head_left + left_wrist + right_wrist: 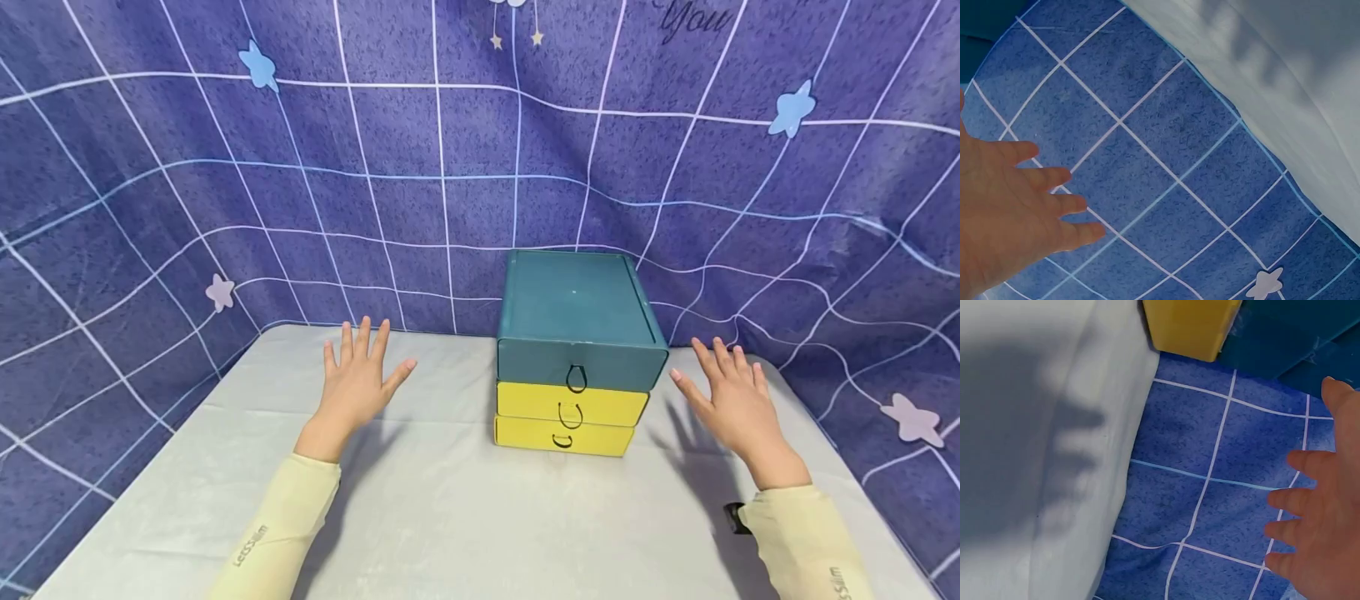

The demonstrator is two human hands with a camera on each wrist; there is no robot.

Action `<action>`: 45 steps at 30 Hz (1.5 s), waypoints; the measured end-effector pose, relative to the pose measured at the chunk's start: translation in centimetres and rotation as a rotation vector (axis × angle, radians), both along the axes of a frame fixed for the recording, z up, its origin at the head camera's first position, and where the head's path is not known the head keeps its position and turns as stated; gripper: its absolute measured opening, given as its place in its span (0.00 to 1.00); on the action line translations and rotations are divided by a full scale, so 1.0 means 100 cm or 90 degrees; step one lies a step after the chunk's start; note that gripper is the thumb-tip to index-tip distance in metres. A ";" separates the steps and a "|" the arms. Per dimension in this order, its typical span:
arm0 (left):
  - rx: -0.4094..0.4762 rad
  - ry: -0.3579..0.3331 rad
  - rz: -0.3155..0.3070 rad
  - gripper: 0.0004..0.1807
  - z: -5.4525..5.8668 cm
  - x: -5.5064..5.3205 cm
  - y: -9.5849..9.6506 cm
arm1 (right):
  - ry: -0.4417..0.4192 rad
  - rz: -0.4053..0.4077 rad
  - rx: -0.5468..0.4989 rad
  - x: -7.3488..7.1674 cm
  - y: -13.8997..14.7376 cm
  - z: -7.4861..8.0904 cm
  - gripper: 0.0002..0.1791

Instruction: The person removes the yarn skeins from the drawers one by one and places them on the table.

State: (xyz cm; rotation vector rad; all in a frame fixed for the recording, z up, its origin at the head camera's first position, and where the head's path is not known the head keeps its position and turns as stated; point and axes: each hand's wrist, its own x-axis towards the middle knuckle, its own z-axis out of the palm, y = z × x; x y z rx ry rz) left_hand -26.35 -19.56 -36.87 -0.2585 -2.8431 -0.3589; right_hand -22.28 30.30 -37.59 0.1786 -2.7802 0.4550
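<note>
A drawer box stands toward the back of the table, right of the middle. Its top section [573, 300] is dark teal, and below it sit two yellow drawers [532, 402], each fronted by a black loop pull. My left hand [354, 392] hovers over the table left of the box, fingers spread and straight, holding nothing. On the box's other side my right hand [738, 408] is raised with fingers extended, near the box but apart from it. The right wrist view shows part of the yellow drawer [1191, 325] and teal side [1260, 344] beyond the hand.
A pale cloth covers the table [435, 517]. Behind and along both sides hangs a blue-purple curtain [397, 208] with grid lines and stars, meeting the table's back edge. A small black item [737, 518] sits at the right sleeve's cuff. Hand shadows fall on the cloth.
</note>
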 end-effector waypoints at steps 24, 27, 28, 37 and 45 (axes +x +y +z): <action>0.021 0.058 -0.033 0.42 0.007 0.007 0.008 | 0.076 0.046 -0.099 0.007 -0.006 0.017 0.31; 0.028 0.078 -0.044 0.40 0.009 0.008 0.009 | 0.074 0.049 -0.116 0.008 -0.007 0.021 0.30; 0.031 0.086 -0.049 0.39 0.010 0.008 0.010 | 0.072 0.049 -0.119 0.008 -0.007 0.022 0.30; 0.073 0.169 -0.098 0.32 0.017 0.013 0.017 | 0.103 0.070 -0.157 0.008 -0.015 0.036 0.26; 0.138 0.214 -0.147 0.27 0.025 0.021 0.025 | 0.119 0.093 -0.216 0.008 -0.025 0.053 0.24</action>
